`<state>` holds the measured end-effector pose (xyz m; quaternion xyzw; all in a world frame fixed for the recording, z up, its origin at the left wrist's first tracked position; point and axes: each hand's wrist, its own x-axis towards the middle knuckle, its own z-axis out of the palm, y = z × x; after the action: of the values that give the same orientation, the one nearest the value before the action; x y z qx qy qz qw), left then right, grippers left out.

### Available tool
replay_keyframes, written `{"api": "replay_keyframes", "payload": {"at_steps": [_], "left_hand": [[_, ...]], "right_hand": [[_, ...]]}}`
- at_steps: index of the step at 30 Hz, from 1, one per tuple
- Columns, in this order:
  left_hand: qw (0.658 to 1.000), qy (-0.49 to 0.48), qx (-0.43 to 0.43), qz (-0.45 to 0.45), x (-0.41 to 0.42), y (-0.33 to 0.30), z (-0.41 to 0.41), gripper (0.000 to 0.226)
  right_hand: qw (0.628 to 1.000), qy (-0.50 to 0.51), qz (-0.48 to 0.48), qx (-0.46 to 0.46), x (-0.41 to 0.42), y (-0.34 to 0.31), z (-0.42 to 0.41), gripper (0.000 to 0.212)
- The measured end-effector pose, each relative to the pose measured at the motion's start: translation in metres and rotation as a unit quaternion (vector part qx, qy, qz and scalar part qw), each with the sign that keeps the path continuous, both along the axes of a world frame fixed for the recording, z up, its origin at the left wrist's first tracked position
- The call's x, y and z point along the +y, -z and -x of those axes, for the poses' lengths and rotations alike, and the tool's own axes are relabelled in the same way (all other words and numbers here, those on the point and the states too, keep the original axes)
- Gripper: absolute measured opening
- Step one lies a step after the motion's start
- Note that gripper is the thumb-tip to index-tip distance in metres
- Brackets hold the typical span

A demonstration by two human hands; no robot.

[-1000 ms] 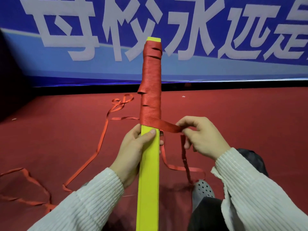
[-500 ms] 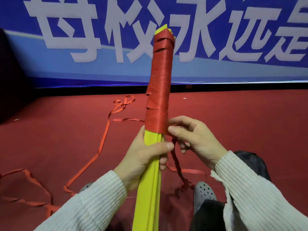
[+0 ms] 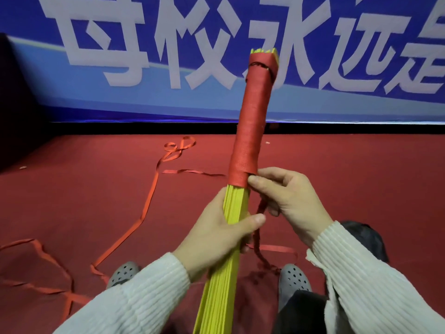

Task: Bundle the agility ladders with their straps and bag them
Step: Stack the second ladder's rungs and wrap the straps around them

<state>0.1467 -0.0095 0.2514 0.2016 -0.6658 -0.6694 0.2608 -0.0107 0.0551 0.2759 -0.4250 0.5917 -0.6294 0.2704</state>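
A stack of yellow ladder rungs [image 3: 224,280] stands tilted up and to the right in front of me. Its upper half is wound tight in red strap [image 3: 252,121]. My left hand [image 3: 216,235] grips the bare yellow part just under the wrapping, thumb across the front. My right hand [image 3: 286,201] pinches the strap at the lower right edge of the wrapping. From there the strap hangs twisted [image 3: 258,227] down toward my feet. More loose red strap [image 3: 149,203] trails over the floor to the left.
I sit on a red carpet [image 3: 361,179] with my grey perforated shoes [image 3: 295,278] below the bundle. A blue banner with large white characters [image 3: 144,44] covers the wall ahead. Strap loops lie at the far left [image 3: 43,251].
The bundle has tilted to the right and turned, showing the rungs' edges. My right hand has drawn the strap in from the right to the wrapping's lower edge. My left hand has slid lower.
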Motion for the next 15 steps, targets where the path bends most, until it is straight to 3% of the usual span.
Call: {"api": "replay_keyframes", "payload": {"at_steps": [4,7,9,12,15], "left_hand": [[0.986,-0.152,-0.044,0.053,-0.015,0.016,0.005,0.021],[0.955,-0.187,-0.136,0.184,-0.026,0.026,0.004,0.038],[0.941,-0.182,-0.175,0.225,-0.022,0.029,0.006,0.044],[0.955,-0.157,-0.166,0.192,-0.017,0.031,0.011,0.045],[0.983,-0.15,-0.091,0.06,-0.018,0.023,0.007,0.044]], "right_hand": [[0.993,0.012,-0.04,0.11,0.004,-0.012,0.002,0.02],[0.995,-0.008,0.025,0.101,0.0,-0.019,-0.009,0.014],[0.995,-0.007,0.049,0.085,-0.004,-0.022,-0.016,0.016],[0.997,0.024,0.054,0.051,-0.003,-0.022,-0.006,0.02],[0.998,0.048,0.008,0.036,0.004,-0.016,0.013,0.02]]}}
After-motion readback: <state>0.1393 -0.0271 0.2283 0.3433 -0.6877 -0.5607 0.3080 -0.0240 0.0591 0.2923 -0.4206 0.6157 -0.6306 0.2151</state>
